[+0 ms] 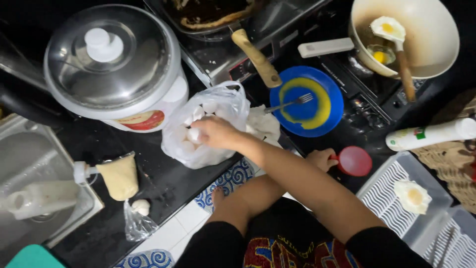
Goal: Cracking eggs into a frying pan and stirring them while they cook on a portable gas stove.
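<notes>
My right hand (216,132) reaches across into a clear plastic bag (206,124) of white eggs on the dark counter, and its fingers close on one white egg (194,134). Passing under my right arm, my left hand (321,159) holds the handle of a small red cup (355,161) at the counter's edge. Beyond the bag sits a blue plate (307,101) smeared with yellow egg, with a fork (290,103) lying on it.
A rice cooker with a glass lid (111,64) stands left of the bag. A cream pan (421,34) with eggs and a spatula sits on the stove at top right. A fried egg (412,196) lies in a white tray; a bottle (431,135) lies nearby. Sink (29,164) at left.
</notes>
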